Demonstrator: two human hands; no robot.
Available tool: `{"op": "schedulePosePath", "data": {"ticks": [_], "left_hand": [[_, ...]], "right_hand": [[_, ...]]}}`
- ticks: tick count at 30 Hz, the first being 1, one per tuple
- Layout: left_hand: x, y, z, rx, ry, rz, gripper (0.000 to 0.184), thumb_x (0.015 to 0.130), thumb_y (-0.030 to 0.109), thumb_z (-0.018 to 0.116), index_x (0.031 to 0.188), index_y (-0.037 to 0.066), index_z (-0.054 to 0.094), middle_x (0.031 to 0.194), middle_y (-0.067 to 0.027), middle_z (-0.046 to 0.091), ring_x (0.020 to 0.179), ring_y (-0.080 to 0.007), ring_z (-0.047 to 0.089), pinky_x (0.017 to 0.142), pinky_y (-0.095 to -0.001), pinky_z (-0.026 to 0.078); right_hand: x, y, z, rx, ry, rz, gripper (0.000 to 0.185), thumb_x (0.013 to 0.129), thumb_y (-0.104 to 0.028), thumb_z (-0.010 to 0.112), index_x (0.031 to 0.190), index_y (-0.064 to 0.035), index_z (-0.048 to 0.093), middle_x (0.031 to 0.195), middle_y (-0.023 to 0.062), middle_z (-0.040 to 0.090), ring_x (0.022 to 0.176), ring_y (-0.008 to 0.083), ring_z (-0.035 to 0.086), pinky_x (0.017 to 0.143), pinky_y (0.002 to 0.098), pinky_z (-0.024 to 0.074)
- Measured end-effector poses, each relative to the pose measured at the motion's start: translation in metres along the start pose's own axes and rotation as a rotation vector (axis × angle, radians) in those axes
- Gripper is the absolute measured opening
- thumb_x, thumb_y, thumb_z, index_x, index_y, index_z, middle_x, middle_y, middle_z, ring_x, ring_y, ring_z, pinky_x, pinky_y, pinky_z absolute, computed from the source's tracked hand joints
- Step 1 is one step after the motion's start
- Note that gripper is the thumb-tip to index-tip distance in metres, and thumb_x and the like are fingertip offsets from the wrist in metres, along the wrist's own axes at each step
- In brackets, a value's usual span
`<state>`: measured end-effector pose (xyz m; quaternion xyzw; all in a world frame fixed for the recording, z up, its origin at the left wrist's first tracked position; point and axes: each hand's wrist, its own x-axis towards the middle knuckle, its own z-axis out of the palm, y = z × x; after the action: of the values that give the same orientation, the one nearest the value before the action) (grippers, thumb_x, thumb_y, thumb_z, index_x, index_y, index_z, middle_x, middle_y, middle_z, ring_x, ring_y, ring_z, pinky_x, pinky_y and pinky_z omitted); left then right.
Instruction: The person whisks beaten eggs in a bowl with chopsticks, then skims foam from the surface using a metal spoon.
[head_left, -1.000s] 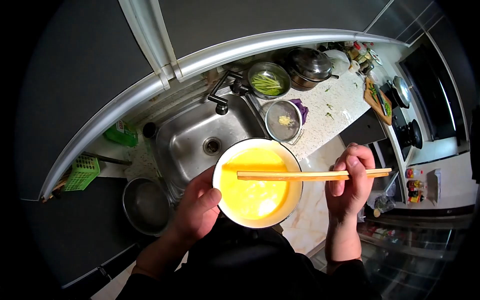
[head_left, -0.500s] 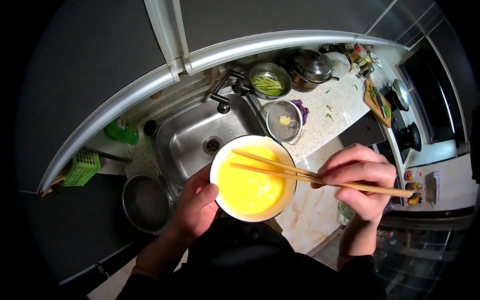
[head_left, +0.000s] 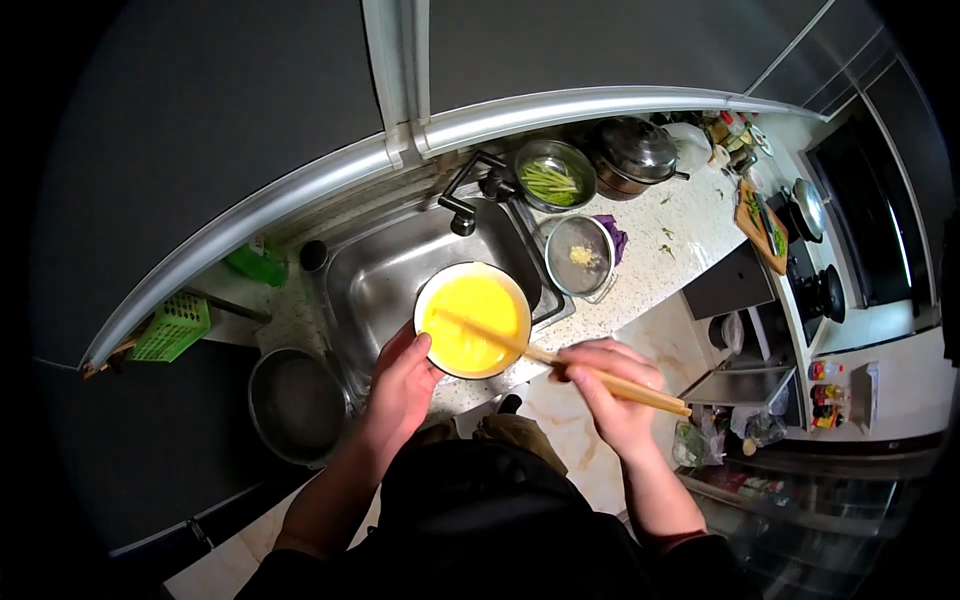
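Bowl: a white one with a dark rim [head_left: 474,270], held up by the sink [head_left: 375,285] and hiding part of it from above; I read the clock from its middle, twelve straight ahead.
Contents: yellow liquid [head_left: 465,300], well up the sides.
Left hand: clasped around the bowl [head_left: 404,385] at eight o'clock, thumb against the rim.
Right hand: closed around the chopsticks [head_left: 617,385], at four o'clock.
Chopsticks: a wooden pair [head_left: 541,354], slanting from the yellow liquid out past four o'clock, tips dipped in.
Ahead: the tap [head_left: 461,214] stood at twelve.
Desk: on the speckled desk [head_left: 650,275], a dish of pale bits [head_left: 580,256] sat at two, green stalks in a metal bowl [head_left: 552,182] at one, and a lidded pot [head_left: 636,155] between those directions, farther off.
Eight o'clock side: a large pan [head_left: 300,405], near the left forearm.
Nine o'clock: a green basket [head_left: 173,327].
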<state>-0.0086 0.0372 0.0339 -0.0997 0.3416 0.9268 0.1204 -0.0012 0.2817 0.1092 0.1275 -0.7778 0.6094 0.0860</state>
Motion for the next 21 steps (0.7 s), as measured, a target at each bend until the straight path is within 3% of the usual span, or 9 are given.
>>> {"op": "schedulePosePath", "data": {"ticks": [4,7,9,10,13,15,16,19,21], "left_hand": [[0.008,-0.008,-0.016,0.037,0.003,0.009,0.045,0.099,0.017,0.052,0.141,0.000,0.044,0.136,-0.0122,0.055,0.127,-0.0230,0.052,0.109,-0.0406,0.040],[0.011,-0.014,-0.029,0.006,0.053,-0.003,0.044,0.099,0.017,0.053,0.140,0.000,0.045,0.136,-0.0119,0.056,0.126,-0.0233,0.053,0.109,-0.0410,0.040],[0.012,-0.018,-0.036,0.005,0.049,0.011,0.044,0.099,0.017,0.054,0.138,0.000,0.047,0.136,-0.0116,0.056,0.126,-0.0236,0.053,0.109,-0.0409,0.040],[0.013,-0.021,-0.041,0.005,0.046,0.009,0.044,0.099,0.017,0.054,0.138,0.000,0.047,0.136,-0.0116,0.056,0.126,-0.0236,0.053,0.109,-0.0409,0.040],[0.017,-0.027,-0.053,-0.046,0.080,-0.020,0.043,0.099,0.017,0.055,0.137,0.000,0.048,0.135,-0.0116,0.056,0.125,-0.0237,0.053,0.108,-0.0408,0.041],[0.018,-0.030,-0.057,-0.046,0.077,0.001,0.043,0.098,0.017,0.056,0.137,0.001,0.048,0.134,-0.0111,0.057,0.125,-0.0238,0.054,0.108,-0.0411,0.041],[0.019,-0.031,-0.060,-0.046,0.071,-0.001,0.043,0.098,0.017,0.056,0.137,0.001,0.048,0.134,-0.0111,0.057,0.125,-0.0238,0.054,0.108,-0.0411,0.041],[0.020,-0.030,-0.064,-0.089,0.110,-0.020,0.042,0.098,0.018,0.057,0.136,0.001,0.049,0.133,-0.0104,0.058,0.125,-0.0234,0.054,0.108,-0.0414,0.041],[0.019,-0.028,-0.064,-0.025,0.095,0.002,0.041,0.098,0.019,0.057,0.135,0.002,0.050,0.133,-0.0098,0.059,0.125,-0.0231,0.054,0.108,-0.0417,0.041]], "right_hand": [[-0.004,0.012,0.021,-0.065,-0.086,0.050,0.011,0.087,0.000,0.067,0.096,0.0039,0.072,0.083,0.0133,0.071,0.076,0.0205,0.069,0.070,0.0280,0.0550],[-0.008,0.025,0.027,-0.033,0.048,0.049,0.011,0.087,0.001,0.066,0.096,0.0036,0.072,0.084,0.0132,0.071,0.076,0.0202,0.069,0.070,0.0276,0.0549],[-0.009,0.031,0.030,-0.146,-0.083,0.090,0.011,0.087,0.003,0.065,0.095,0.0042,0.072,0.084,0.0131,0.071,0.076,0.0198,0.069,0.071,0.0281,0.0547],[-0.014,0.029,0.036,-0.021,-0.089,0.139,0.011,0.087,0.001,0.065,0.094,0.0037,0.072,0.084,0.0128,0.071,0.077,0.0195,0.069,0.073,0.0286,0.0541],[-0.014,0.040,0.037,-0.084,0.051,0.057,0.011,0.087,0.000,0.066,0.095,0.0035,0.072,0.085,0.0123,0.071,0.078,0.0194,0.069,0.074,0.0291,0.0538],[-0.016,0.041,0.042,-0.111,-0.074,0.157,0.011,0.088,0.000,0.066,0.095,0.0033,0.072,0.085,0.0124,0.071,0.078,0.0193,0.069,0.074,0.0288,0.0540],[-0.016,0.034,0.048,-0.031,-0.080,0.098,0.011,0.088,0.000,0.065,0.096,0.0033,0.072,0.085,0.0121,0.071,0.078,0.0189,0.069,0.073,0.0288,0.0540],[-0.015,0.046,0.045,-0.015,0.067,0.113,0.011,0.088,-0.001,0.066,0.096,0.0025,0.072,0.085,0.0118,0.071,0.078,0.0188,0.069,0.073,0.0286,0.0538],[-0.014,0.047,0.047,-0.080,-0.083,0.178,0.013,0.086,-0.002,0.068,0.099,-0.0001,0.073,0.086,0.0095,0.072,0.079,0.0191,0.068,0.071,0.0294,0.0529]]}}
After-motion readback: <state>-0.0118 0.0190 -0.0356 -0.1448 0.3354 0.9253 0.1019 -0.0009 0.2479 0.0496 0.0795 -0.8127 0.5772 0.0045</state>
